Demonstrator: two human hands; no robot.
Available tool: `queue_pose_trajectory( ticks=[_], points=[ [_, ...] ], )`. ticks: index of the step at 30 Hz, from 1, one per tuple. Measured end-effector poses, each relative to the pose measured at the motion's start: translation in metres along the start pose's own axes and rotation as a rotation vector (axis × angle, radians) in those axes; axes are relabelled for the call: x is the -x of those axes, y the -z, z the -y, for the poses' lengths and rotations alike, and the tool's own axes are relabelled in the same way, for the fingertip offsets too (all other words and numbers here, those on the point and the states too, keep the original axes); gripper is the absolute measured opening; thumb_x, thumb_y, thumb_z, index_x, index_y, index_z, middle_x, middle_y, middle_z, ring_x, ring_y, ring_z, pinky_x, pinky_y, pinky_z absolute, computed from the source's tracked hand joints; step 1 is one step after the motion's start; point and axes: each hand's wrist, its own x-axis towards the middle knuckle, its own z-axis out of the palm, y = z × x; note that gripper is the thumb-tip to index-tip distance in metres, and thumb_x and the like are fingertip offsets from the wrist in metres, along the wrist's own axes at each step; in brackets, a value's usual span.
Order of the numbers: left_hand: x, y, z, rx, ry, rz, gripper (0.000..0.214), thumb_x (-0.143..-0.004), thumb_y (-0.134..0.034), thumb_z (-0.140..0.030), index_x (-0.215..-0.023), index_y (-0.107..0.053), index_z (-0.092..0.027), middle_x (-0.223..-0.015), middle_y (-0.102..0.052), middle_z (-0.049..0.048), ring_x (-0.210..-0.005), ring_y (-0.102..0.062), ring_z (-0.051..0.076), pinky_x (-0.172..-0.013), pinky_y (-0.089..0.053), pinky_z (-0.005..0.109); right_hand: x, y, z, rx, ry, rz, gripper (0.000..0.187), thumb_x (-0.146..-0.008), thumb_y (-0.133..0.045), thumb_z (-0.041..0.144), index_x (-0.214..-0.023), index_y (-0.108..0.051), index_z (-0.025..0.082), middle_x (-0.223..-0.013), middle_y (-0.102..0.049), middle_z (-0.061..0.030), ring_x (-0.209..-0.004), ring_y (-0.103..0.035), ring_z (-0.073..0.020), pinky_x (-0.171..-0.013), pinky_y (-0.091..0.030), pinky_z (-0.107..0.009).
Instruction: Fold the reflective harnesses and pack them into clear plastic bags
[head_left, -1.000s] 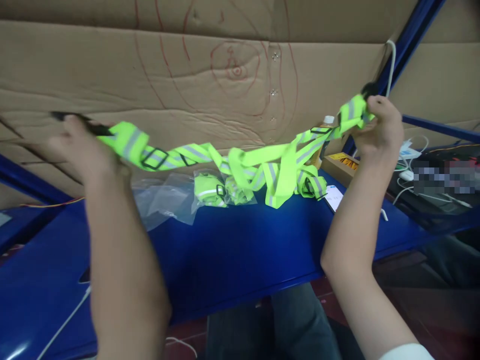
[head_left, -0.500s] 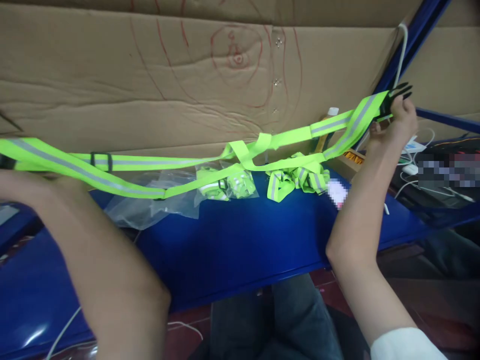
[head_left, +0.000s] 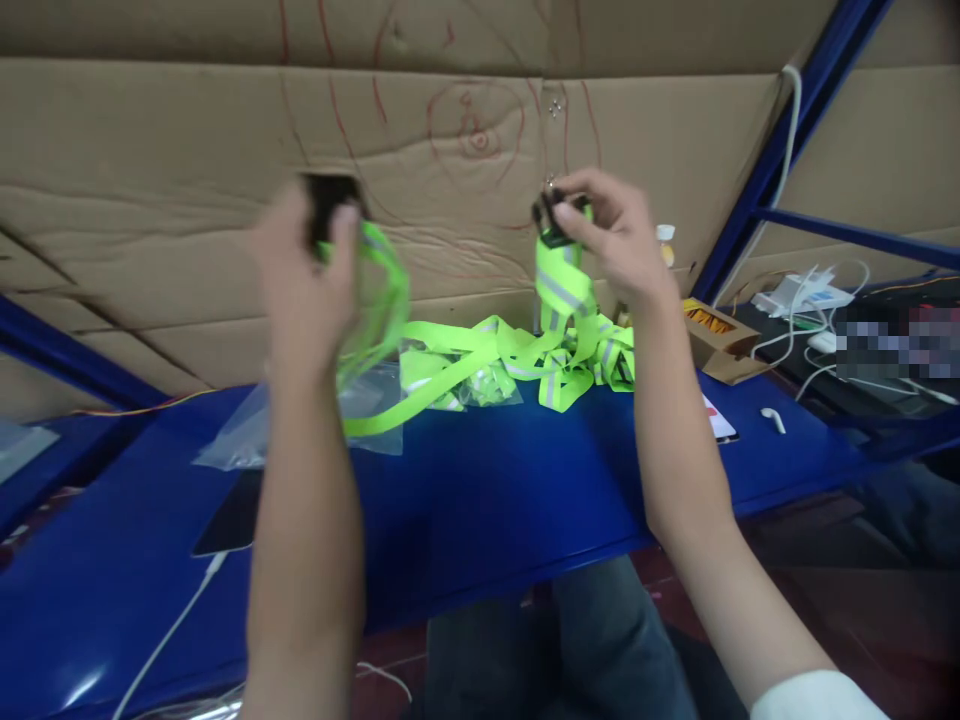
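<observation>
Both hands raised: left hand [head_left: 304,270], right hand [head_left: 611,240] pinch reflective strap [head_left: 480,350] ends.

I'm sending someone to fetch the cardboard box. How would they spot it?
Start at the blue metal table and go to its far right corner, beside the blue upright post. The small open brown cardboard box sits there, showing orange inside, unlike the neon-yellow reflective straps left of it.

Both hands, left [head_left: 304,265] and right [head_left: 611,235], are raised, fingers pinched shut.

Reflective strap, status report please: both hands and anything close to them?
Left hand and right hand each grip a black buckle end. Reflective strap sags to the blue table. Plastic bags lie below.
</observation>
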Motion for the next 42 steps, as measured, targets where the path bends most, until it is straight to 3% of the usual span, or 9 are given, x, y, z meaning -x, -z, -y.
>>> queue_pose_trajectory(
  ticks=[3,7,11,14,19,26,32,37,42],
  points=[
    [0.012,-0.037,-0.027,-0.015,-0.248,0.144,0.04,-0.107,-0.059,-0.048,-0.139,-0.069,-0.027,-0.124,-0.073,0.006,-0.123,-0.066,0.028,-0.114,-0.049,0.045,0.002,-0.028,0.009,-0.053,-0.036,0.191,0.06,-0.086,-0.072,0.083,-0.103,-0.069,0.026,-0.104,-0.072,-0.008,-0.103,-0.065,-0.0266,-0.09,-0.057,-0.041],
    [0.018,-0.061,-0.029,-0.079,-0.362,0.213,0.042,-0.101,-0.06,-0.029,-0.142,-0.072,-0.031,-0.125,-0.069,0.0109,-0.122,-0.065,0.032,-0.11,-0.053,0.051,0.005,-0.037,-0.003,-0.135,-0.083,0.248,0.07,-0.077,-0.077,0.089,-0.098,-0.065,0.024,-0.098,-0.071,-0.0052,-0.096,-0.063,-0.0222,-0.086,-0.056,-0.036],
    [0.02,-0.061,-0.027,-0.081,-0.405,0.273,0.061,-0.091,-0.054,-0.012,-0.146,-0.069,-0.034,-0.137,-0.066,0.0108,-0.131,-0.06,0.034,-0.116,-0.05,0.054,0.006,-0.032,-0.011,-0.171,-0.111,0.233,0.067,-0.078,-0.077,0.088,-0.096,-0.067,0.024,-0.095,-0.071,-0.0043,-0.093,-0.064,-0.0214,-0.082,-0.055,-0.034],
    [0.023,-0.062,-0.028,-0.079,-0.396,0.316,0.065,-0.089,-0.051,-0.009,-0.148,-0.067,-0.031,-0.131,-0.067,0.0114,-0.126,-0.063,0.033,-0.111,-0.054,0.05,0.007,-0.029,-0.008,-0.182,-0.115,0.257,0.065,-0.082,-0.075,0.085,-0.097,-0.07,0.023,-0.096,-0.073,-0.0047,-0.092,-0.065,-0.0207,-0.083,-0.055,-0.034],
    [0.025,-0.07,-0.026,-0.1,-0.383,0.256,0.056,-0.092,-0.053,-0.011,-0.143,-0.069,-0.03,-0.126,-0.065,0.0127,-0.123,-0.062,0.034,-0.108,-0.054,0.052,0.005,-0.032,0.002,-0.183,-0.112,0.361,0.065,-0.082,-0.077,0.083,-0.095,-0.073,0.019,-0.095,-0.075,-0.0071,-0.092,-0.066,-0.0212,-0.087,-0.056,-0.037],
    [0.022,-0.066,-0.026,-0.094,-0.369,0.228,0.046,-0.099,-0.056,-0.019,-0.142,-0.068,-0.03,-0.128,-0.064,0.0131,-0.122,-0.063,0.035,-0.109,-0.053,0.052,0.005,-0.028,0.009,-0.144,-0.117,0.351,0.062,-0.083,-0.078,0.08,-0.1,-0.073,0.02,-0.098,-0.076,-0.0072,-0.096,-0.066,-0.0231,-0.09,-0.057,-0.039],
    [0.024,-0.068,-0.035,-0.092,-0.42,0.264,0.05,-0.1,-0.055,-0.02,-0.149,-0.06,-0.03,-0.13,-0.063,0.013,-0.128,-0.061,0.036,-0.111,-0.053,0.053,0.006,-0.026,0.007,-0.093,-0.086,0.384,0.064,-0.086,-0.074,0.082,-0.106,-0.068,0.021,-0.105,-0.074,-0.0075,-0.101,-0.064,-0.024,-0.092,-0.058,-0.04],
    [0.028,-0.075,-0.049,-0.148,-0.452,0.289,0.07,-0.097,-0.05,-0.012,-0.165,-0.04,-0.026,-0.139,-0.06,0.0158,-0.134,-0.056,0.037,-0.115,-0.049,0.054,0.002,-0.034,-0.003,0.069,-0.04,0.296,0.058,-0.1,-0.056,0.081,-0.112,-0.062,0.024,-0.112,-0.07,-0.0069,-0.104,-0.062,-0.0246,-0.097,-0.056,-0.04],
    [0.03,-0.077,-0.04,-0.169,-0.439,0.253,0.069,-0.1,-0.05,-0.015,-0.166,-0.036,-0.027,-0.14,-0.059,0.0161,-0.135,-0.055,0.038,-0.118,-0.047,0.056,-0.001,-0.054,-0.007,0.241,-0.008,0.211,0.051,-0.104,-0.051,0.076,-0.116,-0.061,0.028,-0.111,-0.068,-0.0071,-0.107,-0.06,-0.0276,-0.101,-0.054,-0.042]
  ],
)
